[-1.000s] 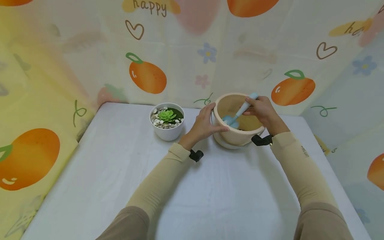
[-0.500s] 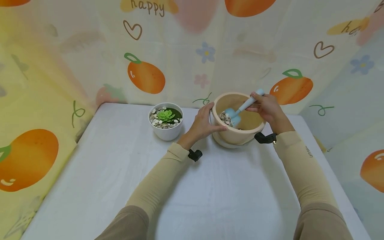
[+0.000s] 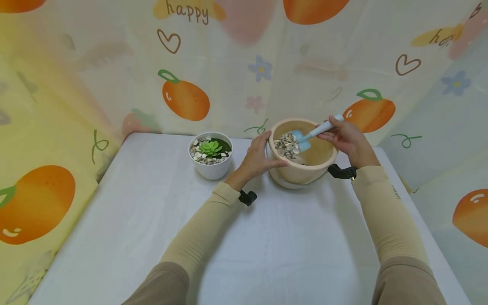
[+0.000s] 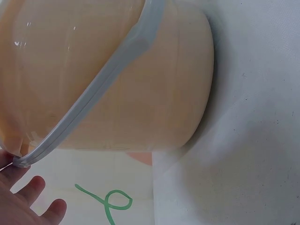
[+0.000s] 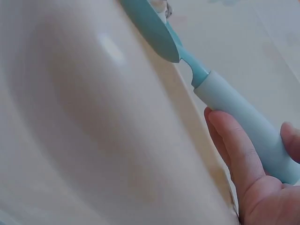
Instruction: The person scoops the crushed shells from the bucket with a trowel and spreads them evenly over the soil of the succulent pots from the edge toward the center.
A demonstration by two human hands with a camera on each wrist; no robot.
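A peach-coloured bucket (image 3: 305, 174) stands at the table's back right with its grey handle (image 4: 89, 101) hanging down the side. My left hand (image 3: 253, 162) holds its rim at the left, thumb along the front and fingertips near the handle's end. Between thumb and fingers, my right hand (image 3: 351, 143) grips the pale blue handle of a toy trowel (image 5: 239, 117). The trowel's blue blade bears a heap of small shells and pebbles (image 3: 286, 146), raised to the level of the bucket's mouth. In the right wrist view, the blade lies beside the bucket's rim.
Left of the bucket stands a white pot (image 3: 211, 171) with shells, pebbles and a green succulent (image 3: 211, 148). A white cloth covers the table (image 3: 183, 220). Behind it hangs a fruit-patterned curtain (image 3: 228, 84).
The trowel has come up out of the bucket's depth and shifted right, bringing a heap of shells and pebbles into view. My left hand stays at the rim.
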